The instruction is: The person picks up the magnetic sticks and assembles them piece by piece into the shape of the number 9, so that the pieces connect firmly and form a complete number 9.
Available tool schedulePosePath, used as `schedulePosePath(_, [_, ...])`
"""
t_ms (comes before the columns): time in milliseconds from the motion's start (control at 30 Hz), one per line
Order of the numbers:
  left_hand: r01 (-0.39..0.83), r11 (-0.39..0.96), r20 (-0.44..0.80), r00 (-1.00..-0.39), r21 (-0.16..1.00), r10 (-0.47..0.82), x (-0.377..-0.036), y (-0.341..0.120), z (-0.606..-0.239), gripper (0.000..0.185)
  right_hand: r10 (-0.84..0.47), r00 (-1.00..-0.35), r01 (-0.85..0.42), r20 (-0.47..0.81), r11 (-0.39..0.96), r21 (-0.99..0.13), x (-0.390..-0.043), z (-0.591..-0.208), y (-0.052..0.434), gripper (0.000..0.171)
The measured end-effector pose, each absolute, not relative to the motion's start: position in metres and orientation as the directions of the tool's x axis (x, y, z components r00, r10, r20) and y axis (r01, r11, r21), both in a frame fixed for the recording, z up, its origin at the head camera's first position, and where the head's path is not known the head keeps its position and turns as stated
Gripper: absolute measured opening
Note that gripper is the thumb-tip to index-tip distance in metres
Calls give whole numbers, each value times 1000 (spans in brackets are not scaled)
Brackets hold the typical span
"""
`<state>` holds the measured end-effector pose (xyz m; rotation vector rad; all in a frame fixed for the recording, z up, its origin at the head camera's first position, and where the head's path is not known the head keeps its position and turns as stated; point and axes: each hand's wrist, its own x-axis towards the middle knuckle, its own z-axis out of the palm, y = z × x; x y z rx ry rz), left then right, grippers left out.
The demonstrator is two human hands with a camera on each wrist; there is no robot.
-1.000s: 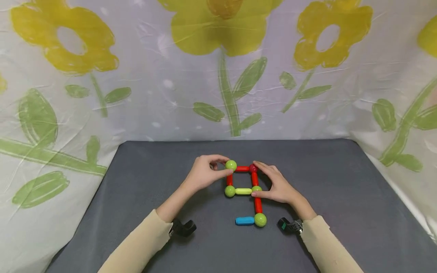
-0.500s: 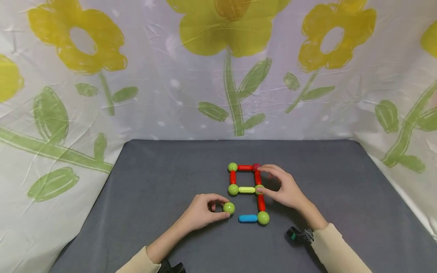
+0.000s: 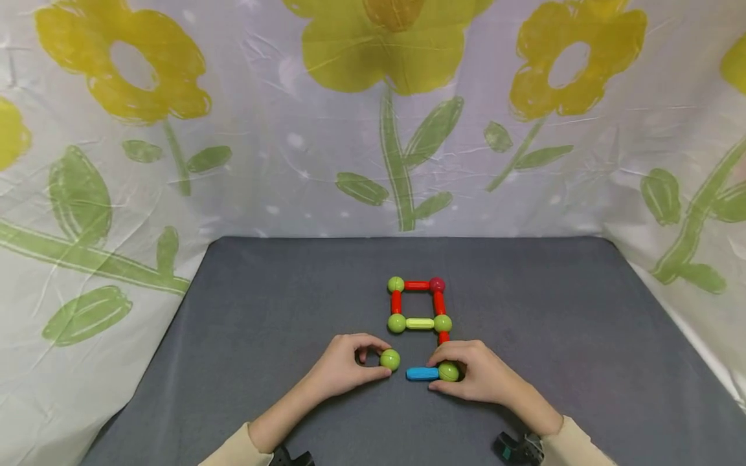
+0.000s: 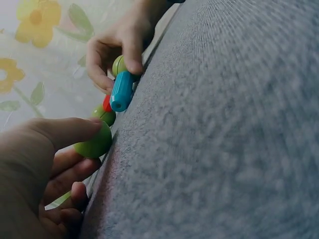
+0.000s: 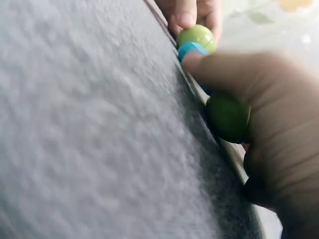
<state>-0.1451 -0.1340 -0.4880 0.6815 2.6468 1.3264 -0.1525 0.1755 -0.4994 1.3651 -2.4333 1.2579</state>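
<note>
My left hand [image 3: 344, 369] pinches a loose green ball [image 3: 390, 360] between thumb and fingers, low over the table. A short gap to the right lies a blue rod [image 3: 422, 373] of a ball-and-rod building toy. Its right end joins another green ball [image 3: 449, 371], partly covered by my right hand [image 3: 474, 372]. There the thumb and fingers curl about this joint, their tips at the blue rod; the thumb [image 5: 219, 69] overlaps the rod in the right wrist view. A red rod [image 3: 444, 337], half hidden by fingers, leads up to a square of rods and balls.
The square has a yellow-green rod [image 3: 419, 323] at its near side, red rods [image 3: 416, 285] on the others, and a dark red ball [image 3: 437, 285] at the far right corner. Grey cloth [image 3: 291, 285] covers the table; a flower-printed curtain [image 3: 262, 181] hangs behind it.
My left hand has come from the square's far left corner toward me with the loose green ball. My right hand has slid down from the square's right side to the blue rod.
</note>
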Motion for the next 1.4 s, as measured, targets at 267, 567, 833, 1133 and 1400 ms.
schedulePosePath(267, [365,516,116,-885,775,451,-144,-132,-490,31,-638,-611,-744,469,260,-616,-151,-508,176,29])
schedulePosePath(567, [358,518,97,-881,777,463,-139,-129,-487,31,-614,-639,-717,463,259,-647,-149,-509,173,30])
schedulePosePath(833, [355,528,85,-880,771,468,-136,-125,-488,30,-614,-635,-723,469,261,-639,-149,-509,173,31])
schedulePosePath(1133, [388,510,88,-852,768,515,-138,-128,-489,27,-614,-617,-745,492,256,-615,-146,-509,169,32])
schedulePosePath(1400, [397,509,72,-835,764,545,-141,-132,-484,34,-617,-635,-723,464,263,-639,-149,-502,172,33])
